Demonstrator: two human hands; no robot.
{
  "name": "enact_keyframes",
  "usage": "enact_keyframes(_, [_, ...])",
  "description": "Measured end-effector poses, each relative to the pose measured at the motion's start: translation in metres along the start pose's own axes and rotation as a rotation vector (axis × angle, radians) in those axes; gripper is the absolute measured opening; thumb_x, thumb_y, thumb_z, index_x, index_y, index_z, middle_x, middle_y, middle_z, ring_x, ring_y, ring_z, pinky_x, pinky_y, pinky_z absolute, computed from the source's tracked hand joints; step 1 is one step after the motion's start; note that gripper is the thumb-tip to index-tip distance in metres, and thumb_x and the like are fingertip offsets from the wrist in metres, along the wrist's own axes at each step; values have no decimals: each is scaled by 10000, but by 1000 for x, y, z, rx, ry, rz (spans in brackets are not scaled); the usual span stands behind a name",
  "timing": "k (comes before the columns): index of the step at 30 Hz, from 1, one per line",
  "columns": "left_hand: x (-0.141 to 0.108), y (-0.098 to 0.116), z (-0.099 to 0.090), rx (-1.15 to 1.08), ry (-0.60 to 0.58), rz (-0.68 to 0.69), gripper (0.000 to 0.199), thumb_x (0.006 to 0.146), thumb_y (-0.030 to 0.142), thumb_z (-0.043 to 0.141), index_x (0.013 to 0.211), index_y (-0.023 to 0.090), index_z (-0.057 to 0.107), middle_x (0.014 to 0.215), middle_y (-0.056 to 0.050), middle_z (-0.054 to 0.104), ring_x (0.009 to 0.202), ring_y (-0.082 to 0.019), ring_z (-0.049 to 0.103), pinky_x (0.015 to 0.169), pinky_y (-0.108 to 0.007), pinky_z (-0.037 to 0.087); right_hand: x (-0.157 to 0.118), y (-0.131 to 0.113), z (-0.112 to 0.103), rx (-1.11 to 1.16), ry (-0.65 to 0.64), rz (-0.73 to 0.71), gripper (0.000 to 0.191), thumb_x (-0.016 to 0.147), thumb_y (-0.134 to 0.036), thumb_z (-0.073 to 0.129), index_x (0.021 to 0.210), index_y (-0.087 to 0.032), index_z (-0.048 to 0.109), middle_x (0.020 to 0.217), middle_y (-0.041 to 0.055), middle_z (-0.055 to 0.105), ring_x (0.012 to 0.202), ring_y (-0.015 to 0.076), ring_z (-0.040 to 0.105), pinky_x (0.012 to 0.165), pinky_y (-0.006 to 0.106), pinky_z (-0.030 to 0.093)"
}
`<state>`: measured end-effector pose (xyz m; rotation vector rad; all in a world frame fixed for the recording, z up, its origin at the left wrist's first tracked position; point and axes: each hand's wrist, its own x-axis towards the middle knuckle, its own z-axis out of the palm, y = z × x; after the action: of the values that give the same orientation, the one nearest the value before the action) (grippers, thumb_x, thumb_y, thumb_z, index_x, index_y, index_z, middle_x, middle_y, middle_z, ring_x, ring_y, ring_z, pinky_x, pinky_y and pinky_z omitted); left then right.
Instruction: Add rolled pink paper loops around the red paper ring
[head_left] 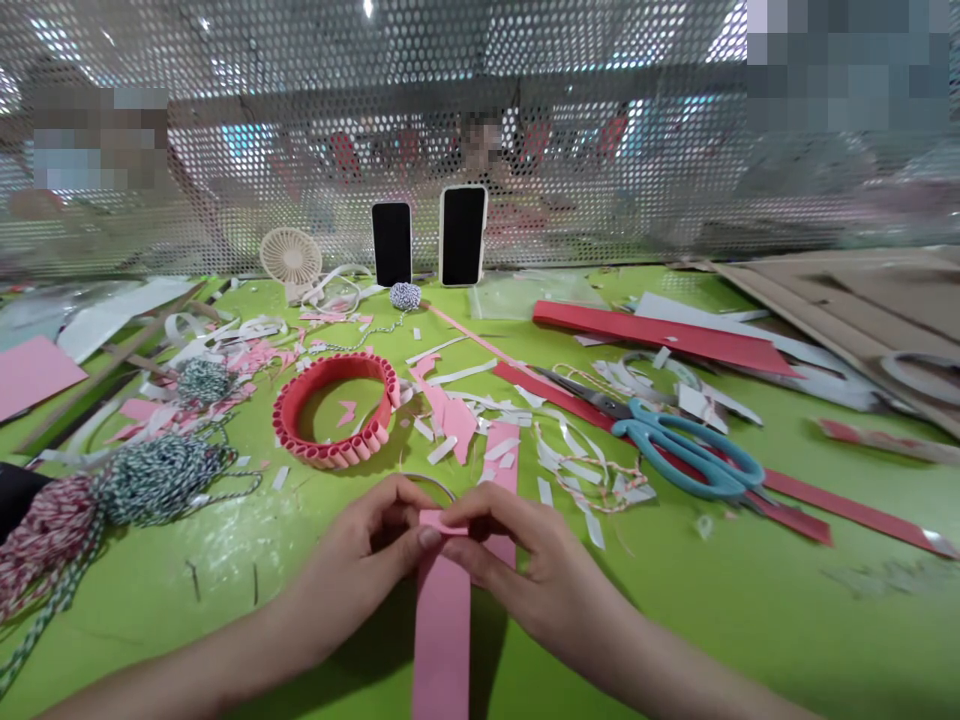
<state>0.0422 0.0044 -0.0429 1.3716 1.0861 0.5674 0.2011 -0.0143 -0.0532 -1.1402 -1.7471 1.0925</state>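
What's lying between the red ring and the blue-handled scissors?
In the head view, pink paper scraps and small white strips lie between the red ring and the blue-handled scissors.

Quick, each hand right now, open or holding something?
Left hand: closed, holding the far end of the pink strip.
Right hand: closed, pinching that same end.

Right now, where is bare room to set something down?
Widest: green tabletop right of the right hand, nearer than the red strips. Left of the left hand, a patch bordered by yarn holds two thin dark bits. Beyond both hands, paper scraps and scissors crowd it.
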Motion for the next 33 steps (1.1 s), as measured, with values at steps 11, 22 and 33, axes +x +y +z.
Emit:
enact_keyframes(11, [-1, 0, 0, -26, 12, 22, 176, 780, 353, 533, 776, 182, 494, 602, 52, 465, 569, -99, 442, 524, -205, 331, -1, 0, -2, 28, -9, 80, 122, 813, -205, 457, 904, -199, 539, 717, 2, 615, 646, 116, 587, 597, 239, 492])
enact_keyframes(22, [-4, 1, 1, 45, 50, 110, 108, 785, 295, 542, 825, 197, 526, 726, 22, 566, 672, -111, 535, 591, -199, 407, -2, -2, -1, -93, 22, -12, 163, 846, -224, 415, 883, -190, 570, 759, 24, 640, 630, 120, 589, 578, 223, 481])
enact_keyframes(33, [-10, 1, 3, 135, 115, 170, 124, 782, 312, 525, 755, 190, 528, 577, 41, 553, 555, -102, 542, 527, -187, 418, -7, 0, 5, -268, 73, -169, 144, 864, -209, 366, 839, -172, 503, 653, 24, 600, 580, 134, 566, 471, 217, 426])
